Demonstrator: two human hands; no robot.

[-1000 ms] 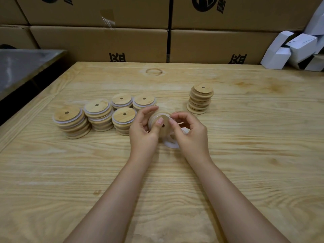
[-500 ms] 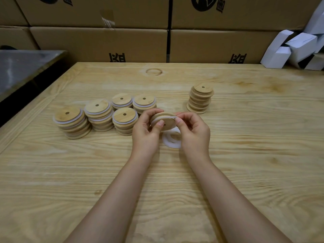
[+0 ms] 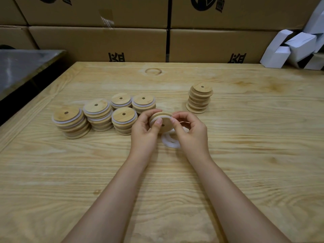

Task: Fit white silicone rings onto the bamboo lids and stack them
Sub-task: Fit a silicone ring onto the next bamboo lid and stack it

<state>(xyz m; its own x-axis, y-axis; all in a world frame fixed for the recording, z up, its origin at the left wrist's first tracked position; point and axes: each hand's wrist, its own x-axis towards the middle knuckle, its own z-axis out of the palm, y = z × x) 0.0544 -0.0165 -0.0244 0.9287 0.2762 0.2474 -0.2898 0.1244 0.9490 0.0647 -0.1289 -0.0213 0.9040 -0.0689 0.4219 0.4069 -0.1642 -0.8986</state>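
Above the table (image 3: 245,172), both hands' fingers (image 3: 158,122) pinch one ringed bamboo lid (image 3: 162,118).

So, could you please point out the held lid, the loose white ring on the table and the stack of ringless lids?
held lid (image 3: 164,128), head view, face below its hole.
loose white ring (image 3: 171,145), head view, near band.
stack of ringless lids (image 3: 199,100), head view, middle of its side.
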